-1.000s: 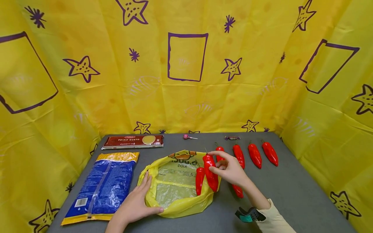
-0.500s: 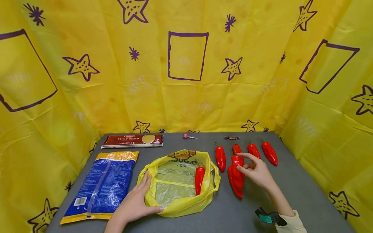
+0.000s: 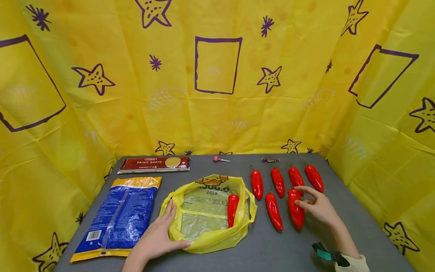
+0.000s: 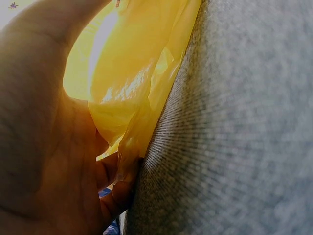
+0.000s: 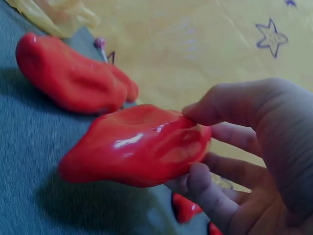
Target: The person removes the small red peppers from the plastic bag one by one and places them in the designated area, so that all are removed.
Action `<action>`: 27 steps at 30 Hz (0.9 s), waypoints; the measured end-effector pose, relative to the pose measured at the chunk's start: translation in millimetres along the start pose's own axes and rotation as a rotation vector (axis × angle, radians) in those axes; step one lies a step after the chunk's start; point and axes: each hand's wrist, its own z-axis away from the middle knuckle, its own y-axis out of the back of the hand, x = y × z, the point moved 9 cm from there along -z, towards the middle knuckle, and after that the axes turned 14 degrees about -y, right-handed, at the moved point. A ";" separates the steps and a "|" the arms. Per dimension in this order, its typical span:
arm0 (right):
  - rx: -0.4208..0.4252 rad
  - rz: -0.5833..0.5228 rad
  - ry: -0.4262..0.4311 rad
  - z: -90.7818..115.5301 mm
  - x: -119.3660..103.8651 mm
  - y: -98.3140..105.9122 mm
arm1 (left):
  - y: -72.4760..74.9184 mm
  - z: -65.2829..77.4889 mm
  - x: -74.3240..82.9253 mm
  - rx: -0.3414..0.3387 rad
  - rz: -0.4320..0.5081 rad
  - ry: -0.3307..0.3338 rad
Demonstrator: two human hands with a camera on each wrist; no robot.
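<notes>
My right hand (image 3: 317, 207) pinches a red pepper (image 3: 296, 211) near its stem end, thumb on one side and fingertips on the other. In the right wrist view that glossy pepper (image 5: 139, 147) lies tilted, its tip over the grey tabletop with a shadow beneath. My left hand (image 3: 158, 234) rests with spread fingers against the left side of a yellow plastic bag (image 3: 217, 243), which stands with its mouth open. The left wrist view has the bag wall (image 4: 132, 73) beside the palm. One red pepper (image 3: 232, 211) is inside the bag, at its right.
Several red peppers (image 3: 257, 185) lie in a row behind, and another (image 3: 273, 212) lies just left of the held one. A blue packet (image 3: 117, 217), a spaghetti pack (image 3: 154, 164), a lollipop (image 3: 217, 159) and a wrapped candy (image 3: 270, 160) also lie on the table (image 3: 346, 234).
My right hand has carried the pepper rightward from over the bag's right rim, past the front pepper, to the table area right of it. My left hand has stayed on the bag.
</notes>
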 end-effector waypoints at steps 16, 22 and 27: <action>-0.096 -0.027 -0.047 -5.3 27.2 -14.1 | -1.2 2.2 0.9 -0.011 0.017 0.012; -0.052 -0.001 -0.062 -9.8 33.0 -11.9 | -0.9 1.0 -0.3 -0.011 0.017 0.016; -0.044 0.007 -0.065 -10.7 37.3 -10.9 | -1.5 0.3 -1.6 -0.017 0.017 0.024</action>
